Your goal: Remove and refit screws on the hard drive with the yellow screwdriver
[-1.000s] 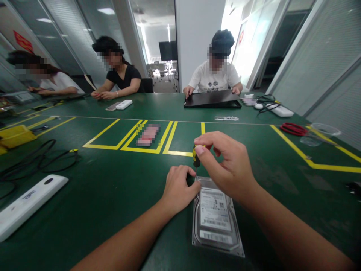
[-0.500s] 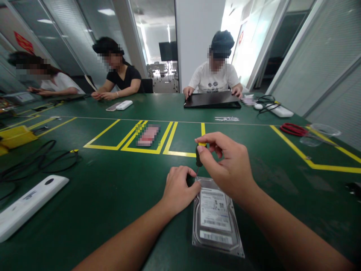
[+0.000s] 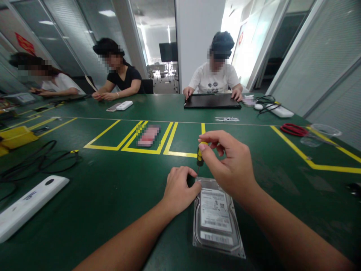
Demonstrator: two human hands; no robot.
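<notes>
A silver hard drive (image 3: 216,216) with a white label lies flat on the green table, long side running away from me. My left hand (image 3: 182,188) curls around its far left corner, with the thumb on the drive and the index finger close to the screwdriver's shaft. In my right hand (image 3: 229,160) is a small yellow and black screwdriver (image 3: 200,158), pinched near the top of its handle between thumb and fingers. It stands almost upright, shaft pointing down at that corner. The tip and any screw under it are hidden by my left fingers.
A white power strip (image 3: 34,205) and black cable (image 3: 42,162) lie at left. Beyond the yellow tape lines sits a blurred phone (image 3: 149,136). Red cable (image 3: 293,129) is at right. Across the table, a co-worker holds a black panel (image 3: 213,101); two other people sit further left.
The screwdriver handle has turned, showing more yellow, and its top has shifted slightly right with my right hand. My left hand stays put. The co-worker's black panel has been lowered flat.
</notes>
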